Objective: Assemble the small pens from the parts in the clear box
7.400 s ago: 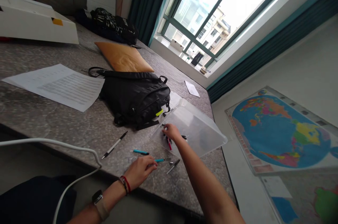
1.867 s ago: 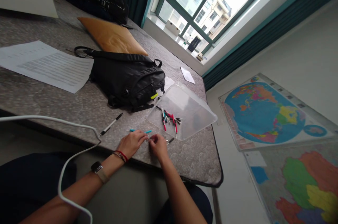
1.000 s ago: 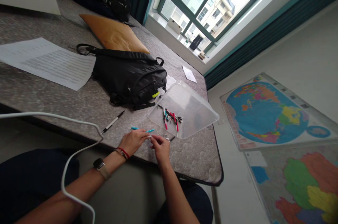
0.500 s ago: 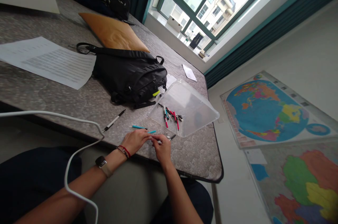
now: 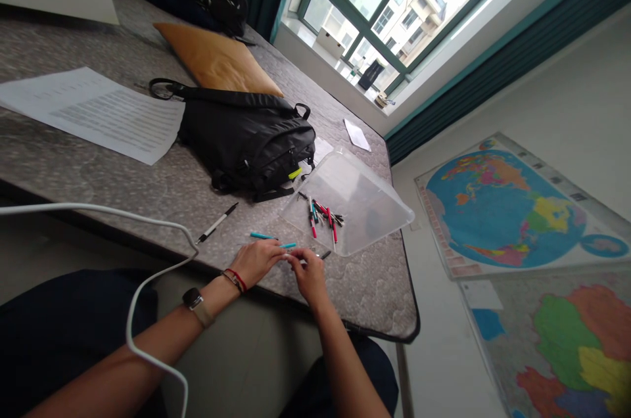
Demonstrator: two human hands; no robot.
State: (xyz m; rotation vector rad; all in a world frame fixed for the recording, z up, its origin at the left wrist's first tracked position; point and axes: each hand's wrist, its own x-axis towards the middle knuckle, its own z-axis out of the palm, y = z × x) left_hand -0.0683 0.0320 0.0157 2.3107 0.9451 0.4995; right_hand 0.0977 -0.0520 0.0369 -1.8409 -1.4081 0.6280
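Note:
My left hand (image 5: pixel 257 263) and my right hand (image 5: pixel 308 275) meet at the fingertips over the near edge of the mattress. Both are closed in a pinch around something small and pale that I cannot make out. Just beyond the fingers lie a teal pen part (image 5: pixel 288 246) and another teal pen piece (image 5: pixel 263 235). Beside my right fingers is a dark pen piece (image 5: pixel 326 254), partly hidden. Further left rests a white-and-black pen (image 5: pixel 217 224). Several red, teal and black pens (image 5: pixel 325 215) are heaped in a clear plastic tray (image 5: pixel 377 204).
A black backpack (image 5: pixel 251 139) lies behind the pens, with a padded envelope (image 5: pixel 221 63) past it. Printed paper (image 5: pixel 98 112) covers part of the mattress (image 5: pixel 148 191) on the left. A white cable (image 5: pixel 133 300) crosses in front of my left arm. Maps (image 5: pixel 507 208) hang on the right wall.
My hands stay together at nearly the same place, the right fingers shifting slightly. The whole view has moved a little, so everything sits slightly further right.

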